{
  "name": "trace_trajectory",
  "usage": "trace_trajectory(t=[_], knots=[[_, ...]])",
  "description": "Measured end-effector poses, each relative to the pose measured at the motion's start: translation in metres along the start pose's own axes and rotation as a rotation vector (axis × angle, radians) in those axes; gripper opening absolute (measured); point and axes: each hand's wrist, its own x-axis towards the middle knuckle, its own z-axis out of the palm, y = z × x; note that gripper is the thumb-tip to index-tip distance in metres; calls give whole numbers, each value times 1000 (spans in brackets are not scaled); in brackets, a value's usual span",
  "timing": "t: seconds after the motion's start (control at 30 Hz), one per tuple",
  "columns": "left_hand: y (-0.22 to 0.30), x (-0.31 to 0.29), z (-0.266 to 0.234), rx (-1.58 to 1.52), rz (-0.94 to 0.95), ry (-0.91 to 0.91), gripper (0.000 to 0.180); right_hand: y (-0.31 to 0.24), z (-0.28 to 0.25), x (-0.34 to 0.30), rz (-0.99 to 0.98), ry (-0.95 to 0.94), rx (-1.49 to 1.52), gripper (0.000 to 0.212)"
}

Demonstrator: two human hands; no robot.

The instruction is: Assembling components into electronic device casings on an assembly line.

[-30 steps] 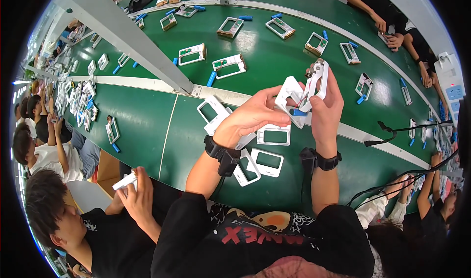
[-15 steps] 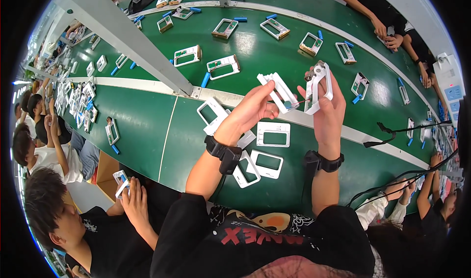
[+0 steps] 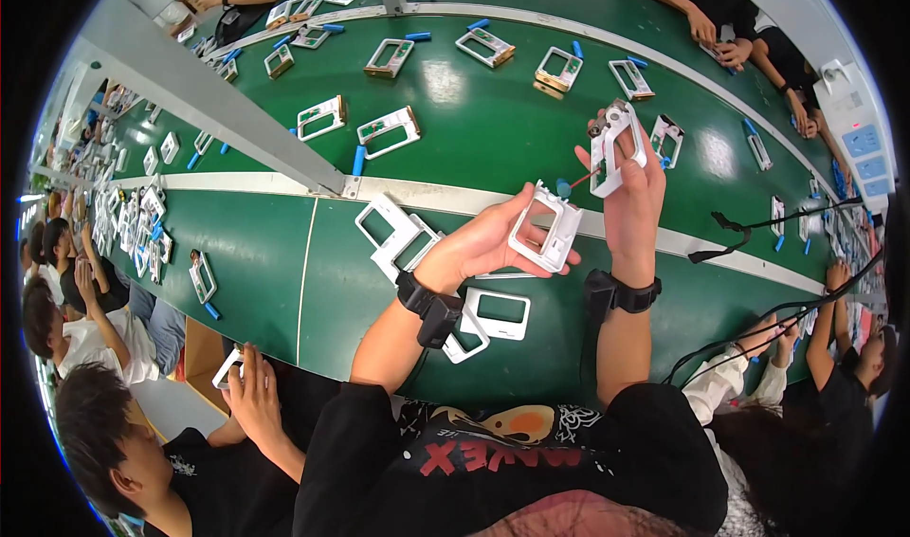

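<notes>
In my left hand [image 3: 482, 241] is a white plastic frame [image 3: 572, 222] with a large rectangular opening, held at its left edge and tilted over the bench. My right hand [image 3: 635, 196] grips a second white housing [image 3: 601, 179], which has a round metal part at its upper end. Thin red wire runs between the two pieces, beside a small blue-green part [image 3: 564, 188] at the top of the left frame. Under my hands, a white frame [image 3: 382, 222] and a white cover [image 3: 500, 315] lie with several similar pieces on the green bench.
Across the green conveyor [image 3: 474, 101], several white frames with blue cylinders lie spread out. A metal post [image 3: 218, 101] slants in at left. A co-worker [image 3: 227, 461] sits at left holding a white piece. Black cables [image 3: 758, 338] hang at right, near a socket panel [image 3: 863, 148].
My left hand has turned its frame so the opening faces up and lowered it. The right-hand housing has risen slightly. The view has shifted, and the conveyor items appear further left.
</notes>
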Motion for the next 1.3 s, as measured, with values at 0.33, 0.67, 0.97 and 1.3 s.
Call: trace_trajectory(t=[0.33,0.67,0.97,1.3], knots=[[6,-5,1,-222,42,-64,80,6,-6,1,-8,-199,39,83],[2,-8,-3,-140,-35,-100,79,0,-3,0,-82,-167,-96,102],[3,-14,-4,-313,54,-165,76,-2,4,-9,1,-308,-126,113],[7,-22,16,-20,258,153,70,-3,10,-13,-93,-354,-267,107]])
